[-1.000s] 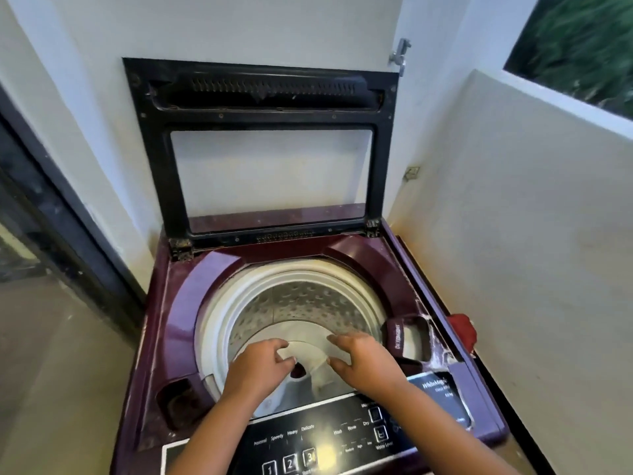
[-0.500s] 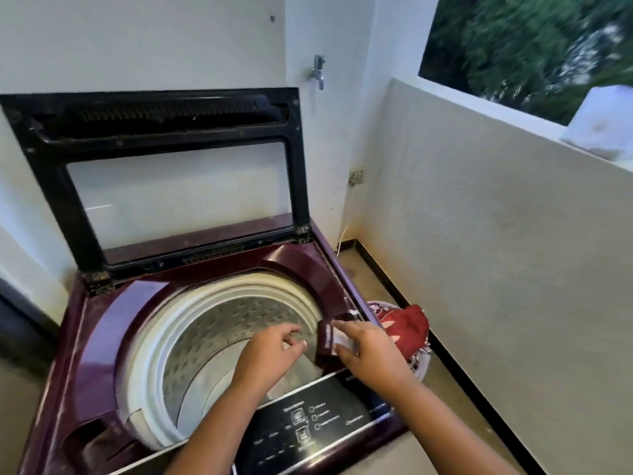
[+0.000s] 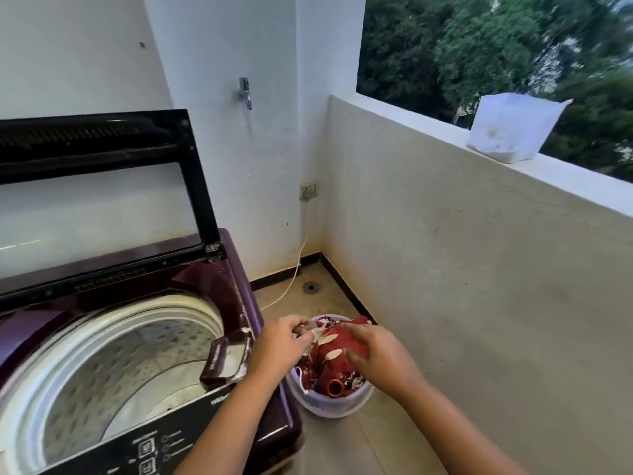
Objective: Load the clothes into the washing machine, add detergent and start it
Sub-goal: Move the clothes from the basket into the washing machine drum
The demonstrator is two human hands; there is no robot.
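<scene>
The red floral clothes [image 3: 330, 358] lie heaped in a pale bucket [image 3: 329, 409] on the floor just beside the open washing machine [image 3: 226, 279]. The left hand [image 3: 279, 342] pinches a pale edge of cloth; the right hand [image 3: 376, 354] curls over the heap, though blur hides whether it grips. Better to scoop the bundle from beneath so nothing trails

Item: left forearm [image 3: 229, 426] and left hand [image 3: 279, 341], bare along the whole visible length, entering at the near edge, centre. Item: right forearm [image 3: 455, 433] and right hand [image 3: 373, 351], likewise bare, entering at the near edge, right. Fingers blurred; nails and finer details cannot be made out.
</scene>
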